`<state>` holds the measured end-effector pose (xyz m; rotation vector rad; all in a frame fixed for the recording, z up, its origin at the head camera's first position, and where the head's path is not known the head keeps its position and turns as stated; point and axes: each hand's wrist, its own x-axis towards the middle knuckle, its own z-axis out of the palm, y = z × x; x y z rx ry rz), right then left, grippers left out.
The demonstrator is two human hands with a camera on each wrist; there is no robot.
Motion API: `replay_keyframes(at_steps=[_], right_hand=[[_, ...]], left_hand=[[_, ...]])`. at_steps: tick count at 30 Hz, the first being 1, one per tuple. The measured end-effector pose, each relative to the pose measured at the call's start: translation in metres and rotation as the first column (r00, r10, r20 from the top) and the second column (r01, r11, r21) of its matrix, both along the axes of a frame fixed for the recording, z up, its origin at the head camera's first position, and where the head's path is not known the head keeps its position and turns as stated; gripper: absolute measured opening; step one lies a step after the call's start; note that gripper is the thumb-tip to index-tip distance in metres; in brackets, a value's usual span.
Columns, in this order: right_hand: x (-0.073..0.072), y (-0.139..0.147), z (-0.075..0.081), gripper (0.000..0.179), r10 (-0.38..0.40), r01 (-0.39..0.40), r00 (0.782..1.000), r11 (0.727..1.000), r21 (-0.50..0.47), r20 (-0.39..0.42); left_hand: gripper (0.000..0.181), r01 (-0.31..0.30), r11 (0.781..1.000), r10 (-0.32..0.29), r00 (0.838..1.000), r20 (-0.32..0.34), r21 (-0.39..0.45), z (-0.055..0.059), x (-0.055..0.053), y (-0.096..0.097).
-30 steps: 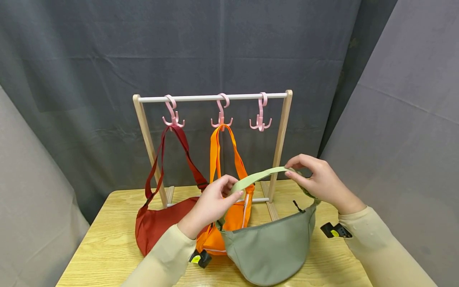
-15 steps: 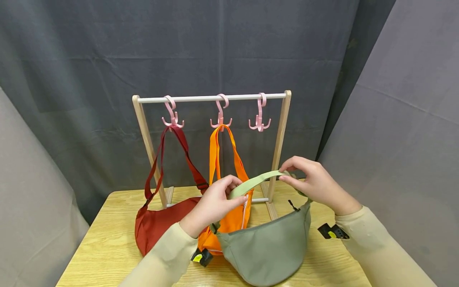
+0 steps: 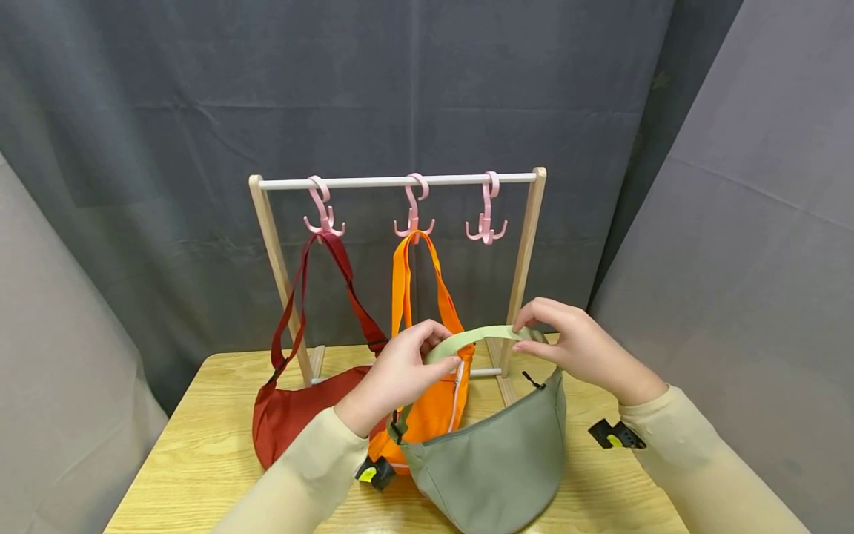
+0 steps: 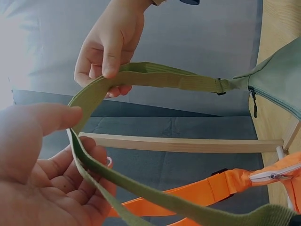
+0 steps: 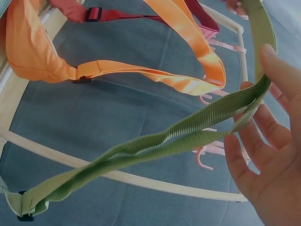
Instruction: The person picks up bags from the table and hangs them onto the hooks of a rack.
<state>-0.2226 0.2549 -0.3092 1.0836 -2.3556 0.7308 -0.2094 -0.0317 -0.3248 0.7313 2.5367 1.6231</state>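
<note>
A grey-green shoulder bag (image 3: 494,460) hangs low at the table's front, its light green strap (image 3: 483,335) arched between the two hands. My left hand (image 3: 400,371) pinches the strap's left part between thumb and fingers. On the strap's right part, my right hand (image 3: 574,345) has a similar pinch. The left wrist view shows the doubled strap (image 4: 155,77) running from the right hand down to the bag's zip end. Just behind the green bag is an orange bag (image 3: 427,400), its strap looped on the middle pink hook (image 3: 414,211). Part of its body is hidden.
A rack with a white bar (image 3: 367,182) and wooden legs (image 3: 527,245) stands on the wooden table (image 3: 180,445). From the left pink hook (image 3: 323,211) hangs a red bag (image 3: 300,415) by its strap. The right pink hook (image 3: 487,215) carries no bag.
The right hand has moved left and slightly down, bringing the hands closer together. The strap now arches more, and the green bag has shifted a little left. Both hands keep their hold.
</note>
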Motion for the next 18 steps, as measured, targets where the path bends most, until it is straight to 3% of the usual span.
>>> replay_keyframes(at_steps=[18], right_hand=[[-0.0035,-0.0041,0.0075,0.033,-0.061,0.062,0.997,0.998,0.028,-0.048]], left_hand=[[0.019,0.005,1.000,-0.006,0.998,-0.063,-0.021,0.0083,-0.0026,-0.0055]])
